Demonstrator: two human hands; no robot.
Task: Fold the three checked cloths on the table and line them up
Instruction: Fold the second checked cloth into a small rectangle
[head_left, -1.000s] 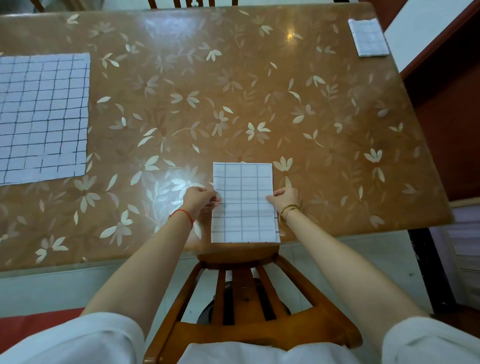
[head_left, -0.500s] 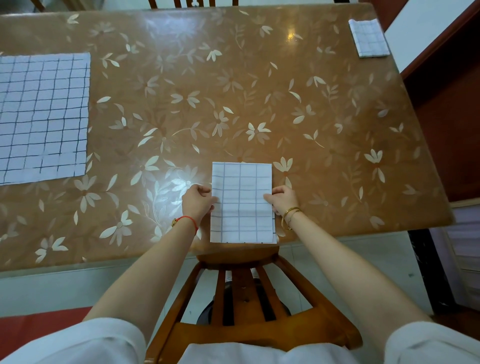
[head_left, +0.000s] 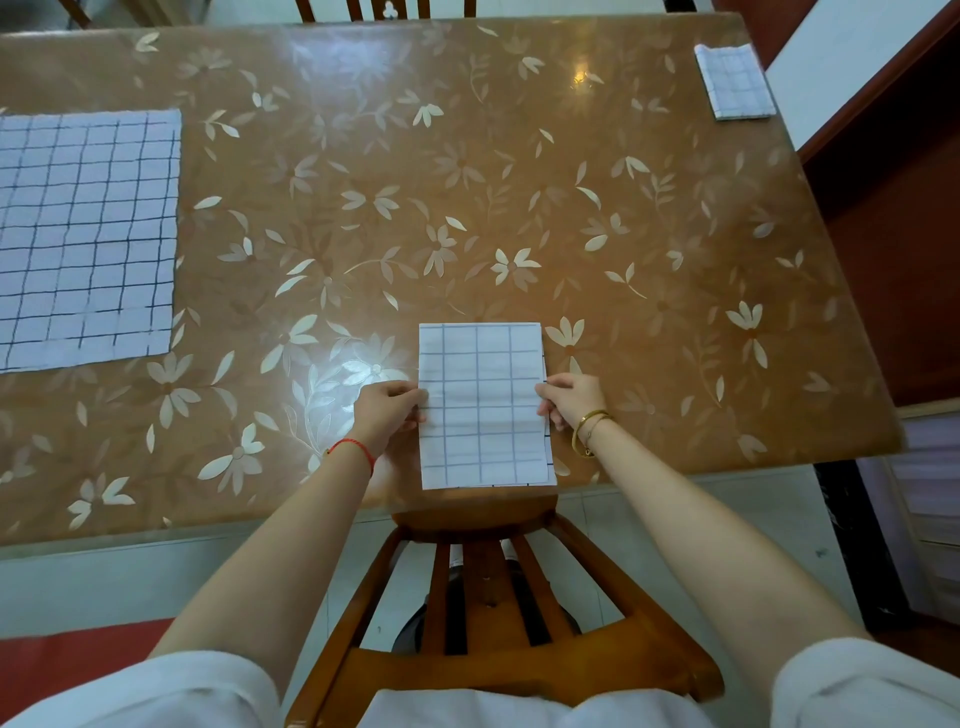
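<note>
Since a second ago your hands have slid a little farther from you along the cloth's long sides, and the cloth itself has barely shifted. Your left hand (head_left: 390, 410) now pinches the left edge of the half-folded cloth (head_left: 484, 405) near its middle, fingers curled over the hem; your right hand (head_left: 570, 401) grips the right edge at the same height, thumb side tucked against the layers. Both hands are closed on the fabric, not resting loose.

That matched, mid-length grip looks chosen to mark the crease line, so the near half can be brought over the far half squarely. Holding both edges also keeps the stacked layers from sliding, which matters because a thin dark strip of the lower layer peeks out along the right side.

The cloth lies at 6 o'clock on the table (head_left: 519, 171), its near end at the table's edge above the chair back (head_left: 483, 519). It is a tall narrow rectangle, white with thin dark grid lines, flat with faint ripples across its middle.

At 9 o'clock the open cloth (head_left: 85, 236) lies spread flat and unfolded. At 1 o'clock, by the far right corner, the finished cloth (head_left: 733, 80) sits as a small folded packet. By that count, one is done, one is under way, one untouched.
</note>
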